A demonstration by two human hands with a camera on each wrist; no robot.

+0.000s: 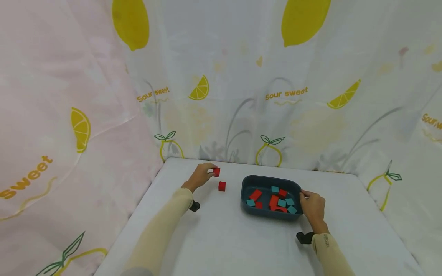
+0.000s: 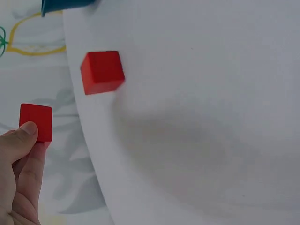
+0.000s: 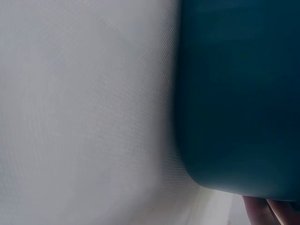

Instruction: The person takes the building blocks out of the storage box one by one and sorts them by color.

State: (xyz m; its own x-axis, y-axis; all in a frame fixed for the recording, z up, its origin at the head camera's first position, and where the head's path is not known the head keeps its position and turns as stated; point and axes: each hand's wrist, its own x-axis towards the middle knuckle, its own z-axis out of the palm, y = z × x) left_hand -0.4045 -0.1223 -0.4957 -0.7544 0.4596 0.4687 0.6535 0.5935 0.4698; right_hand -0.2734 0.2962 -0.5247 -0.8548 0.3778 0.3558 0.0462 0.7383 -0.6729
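Red cube point(image 1: 216, 172) being pinched by the left hand point(image 1: 200, 175), second red cube point(image 1: 222, 186) being supported nearby on the counter point(image 1: 224, 237), dark-teal tray point(image 1: 267, 214) being gripped at one end by the right hand point(image 1: 314, 207), red and turquoise blocks point(image 1: 282, 202) being contained inside

Lemon-print cloth walls point(image 1: 221, 42) — white table point(image 1: 241, 245) below

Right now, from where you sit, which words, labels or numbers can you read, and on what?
"Sour sweet": back curtain, left of centre.
"Sour sweet": back curtain, right of centre.
"sweet": left curtain.
"Sour", next word cut off: right curtain.
Right sleeve: lettering too small to read.
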